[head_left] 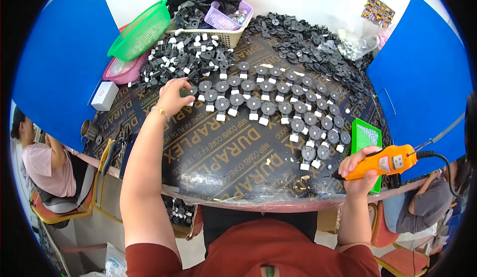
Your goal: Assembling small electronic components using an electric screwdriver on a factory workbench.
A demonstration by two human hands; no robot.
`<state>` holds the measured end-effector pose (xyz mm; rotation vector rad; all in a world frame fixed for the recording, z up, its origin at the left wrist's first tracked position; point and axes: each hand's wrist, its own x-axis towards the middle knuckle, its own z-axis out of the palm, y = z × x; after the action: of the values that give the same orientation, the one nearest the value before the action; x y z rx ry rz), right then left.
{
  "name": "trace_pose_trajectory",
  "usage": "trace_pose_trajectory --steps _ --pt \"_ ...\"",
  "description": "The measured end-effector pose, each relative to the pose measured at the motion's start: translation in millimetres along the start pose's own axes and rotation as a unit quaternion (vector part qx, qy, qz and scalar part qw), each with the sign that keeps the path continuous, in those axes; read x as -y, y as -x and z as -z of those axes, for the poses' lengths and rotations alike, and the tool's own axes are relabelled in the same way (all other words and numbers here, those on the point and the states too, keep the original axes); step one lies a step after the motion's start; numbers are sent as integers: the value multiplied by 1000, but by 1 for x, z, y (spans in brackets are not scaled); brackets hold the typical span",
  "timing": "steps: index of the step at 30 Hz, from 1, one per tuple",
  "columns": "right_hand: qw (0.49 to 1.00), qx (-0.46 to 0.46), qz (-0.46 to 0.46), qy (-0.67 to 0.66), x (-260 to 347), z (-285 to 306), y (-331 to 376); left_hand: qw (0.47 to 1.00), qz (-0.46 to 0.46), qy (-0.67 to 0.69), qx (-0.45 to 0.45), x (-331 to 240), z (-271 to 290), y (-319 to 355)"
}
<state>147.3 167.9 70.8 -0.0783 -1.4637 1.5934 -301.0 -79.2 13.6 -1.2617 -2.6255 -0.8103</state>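
My left hand (172,97) is at the left end of several staggered rows of small parts. Its thumb and fingertips close around a black disc-shaped part with a white tip (193,91), which rests on the table. Similar black discs with white tips (268,108) spread rightward in a curved band. In my right hand (357,175) is an orange electric screwdriver (390,162), held level near the table's front right, its dark tip pointing left. Beneath it lies a green tray (379,143) holding many small clear or silvery pieces, partly covered by the tool and hand.
Black and white pieces (186,58) lie heaped at back left, near a green basket (141,31). Loose black pieces (308,41) cover the back right. Blue panels (64,53) flank the table. A cable (449,170) trails off the screwdriver. Pliers (107,155) sit by the left edge.
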Motion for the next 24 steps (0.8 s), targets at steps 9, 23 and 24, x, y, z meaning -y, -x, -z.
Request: trace_pose_trajectory --steps 9,23,24 --pt "998 -44 33 31 11 38 -14 999 45 12 -26 -32 21 12" --pt "973 -112 33 199 -27 137 -87 971 -129 173 101 -267 -73 129" --pt "975 -108 29 192 -30 142 -85 973 -111 172 102 -268 -78 130"
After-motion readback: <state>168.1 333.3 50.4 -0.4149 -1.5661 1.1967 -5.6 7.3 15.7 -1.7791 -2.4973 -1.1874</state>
